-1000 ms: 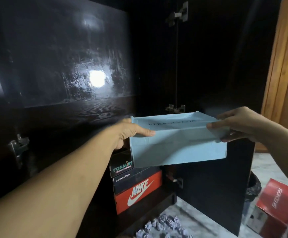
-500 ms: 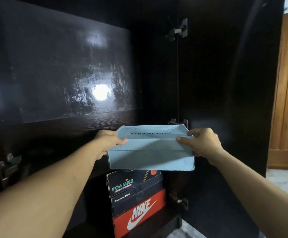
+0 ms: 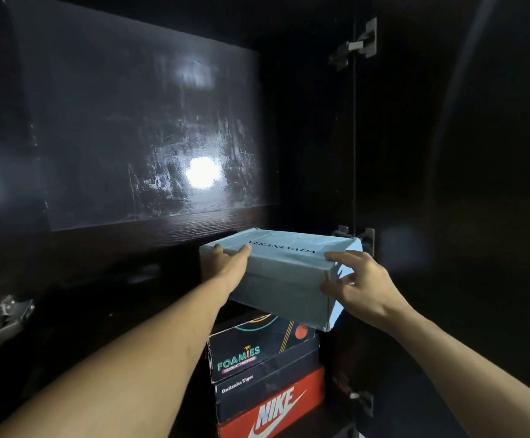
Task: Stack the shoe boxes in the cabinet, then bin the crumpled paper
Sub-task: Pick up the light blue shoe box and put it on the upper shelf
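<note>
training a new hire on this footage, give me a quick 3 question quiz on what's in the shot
1. True or false: the light blue box is held with both hands.
2. Which box is at the bottom of the visible stack in the cabinet? A) Foamies box B) Onitsuka Tiger box C) Nike box
3. Fill in: the box directly under the light blue one is the ____ box.

Key:
1. True: the left hand grips its left end, the right hand its right corner.
2. C: the red Nike box sits under the Onitsuka Tiger box.
3. Foamies.
</note>
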Demonstrator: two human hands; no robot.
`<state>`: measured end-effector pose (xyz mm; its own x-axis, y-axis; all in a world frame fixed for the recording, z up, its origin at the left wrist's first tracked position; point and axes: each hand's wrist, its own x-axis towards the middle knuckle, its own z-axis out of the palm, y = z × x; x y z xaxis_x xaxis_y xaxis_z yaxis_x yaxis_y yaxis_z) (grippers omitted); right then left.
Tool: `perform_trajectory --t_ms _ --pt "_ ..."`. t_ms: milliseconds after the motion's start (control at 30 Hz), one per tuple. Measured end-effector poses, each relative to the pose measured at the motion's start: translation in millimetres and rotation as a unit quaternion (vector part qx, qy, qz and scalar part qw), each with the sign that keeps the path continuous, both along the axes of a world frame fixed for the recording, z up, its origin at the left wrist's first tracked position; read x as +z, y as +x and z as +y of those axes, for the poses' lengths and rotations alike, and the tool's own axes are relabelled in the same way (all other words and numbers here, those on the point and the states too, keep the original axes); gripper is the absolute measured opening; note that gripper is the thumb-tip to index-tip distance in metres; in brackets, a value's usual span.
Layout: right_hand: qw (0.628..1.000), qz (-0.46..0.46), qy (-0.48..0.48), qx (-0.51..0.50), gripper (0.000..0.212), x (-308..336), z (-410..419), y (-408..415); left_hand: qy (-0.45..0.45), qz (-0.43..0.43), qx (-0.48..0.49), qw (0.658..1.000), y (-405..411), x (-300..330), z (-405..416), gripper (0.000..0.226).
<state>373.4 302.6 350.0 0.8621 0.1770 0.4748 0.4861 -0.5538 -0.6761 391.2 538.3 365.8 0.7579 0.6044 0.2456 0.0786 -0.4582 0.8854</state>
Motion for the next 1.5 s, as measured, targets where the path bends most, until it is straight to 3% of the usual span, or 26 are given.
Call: perform_trajectory --t_ms 100,200,333,467,567,667,833,967,1300,1500 --pt "0.999 -0.015 -0.049 0.008 0.076 0.4 0.1 7.9 -0.028 0.042 -0.050 0.997 7.5 3.8 -7.9 0.090" --pt "0.995 -0.038 -0.093 -0.008 0.083 2.0 3.2 17.1 -0.074 0.013 -0.056 0.996 19.4 6.1 -10.9 0.077" --pt "0.993 -0.050 -0.103 -0.013 0.075 2.9 14.7 29.1 -0.064 -0.037 -0.004 0.997 29.8 5.1 -19.9 0.068" --pt "0.994 -0.045 -0.096 -0.009 0.053 5.1 22.5 47.2 -0.128 0.017 -0.140 0.982 28.9 3.3 -24.3 0.115" --pt "0.991 -0.049 -0.121 -0.008 0.049 8.0 23.5 64.5 -0.066 0.080 -0.209 0.972 28.8 -1.4 -20.3 0.144" --pt "0.991 -0.053 -0.124 -0.026 0.047 13.9 23.2 79.8 0.010 0.100 -0.216 0.971 35.3 -3.0 -13.5 0.152" --pt "0.988 -0.073 -0.128 -0.035 0.034 18.7 23.5 88.0 0.035 0.097 -0.220 0.970 42.4 -3.5 -10.7 0.148" --pt "0.988 -0.086 -0.122 -0.032 0.031 14.4 21.8 91.4 0.041 0.091 -0.230 0.968 45.1 -3.9 -10.3 0.131" --pt "0.981 -0.017 -0.184 -0.053 0.072 5.8 24.8 94.9 -0.045 0.002 -0.196 0.980 51.8 -7.9 -11.8 0.098" --pt "0.967 0.034 -0.252 -0.016 0.085 9.6 25.4 99.1 -0.018 -0.012 -0.163 0.986 60.5 -11.5 -24.8 0.088"
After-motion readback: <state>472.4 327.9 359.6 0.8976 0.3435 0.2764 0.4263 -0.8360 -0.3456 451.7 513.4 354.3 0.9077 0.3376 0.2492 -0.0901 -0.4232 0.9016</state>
